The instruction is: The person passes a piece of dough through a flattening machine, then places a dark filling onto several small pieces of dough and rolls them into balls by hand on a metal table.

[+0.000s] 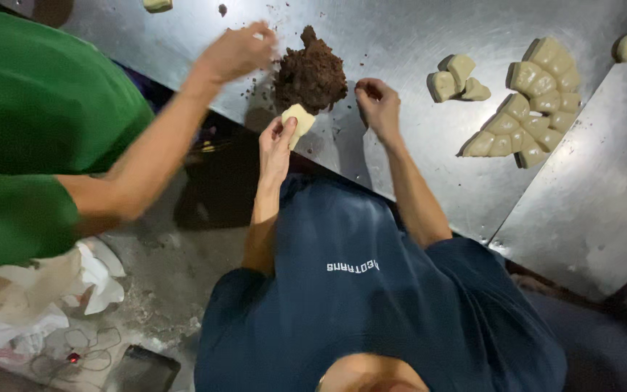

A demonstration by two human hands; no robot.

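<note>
My left hand (pixel 276 145) holds a pale dough piece (pixel 299 122) at the near edge of the steel table (pixel 400 29). Just beyond it sits a mound of dark brown filling (pixel 311 74). My right hand (pixel 377 103) rests on the table to the right of the mound, fingers curled shut; nothing shows between them. A co-worker in a green shirt reaches in from the left, and that person's hand (pixel 237 51) touches the mound's left side.
Several cut pale dough pieces (pixel 535 101) lie in a curved cluster at the right, with three more (pixel 459 76) nearer the mound. A second steel surface (pixel 596 196) adjoins at the right. White crumpled cloth (pixel 88 279), a cable and a dark flat device (pixel 143 370) lie on the floor.
</note>
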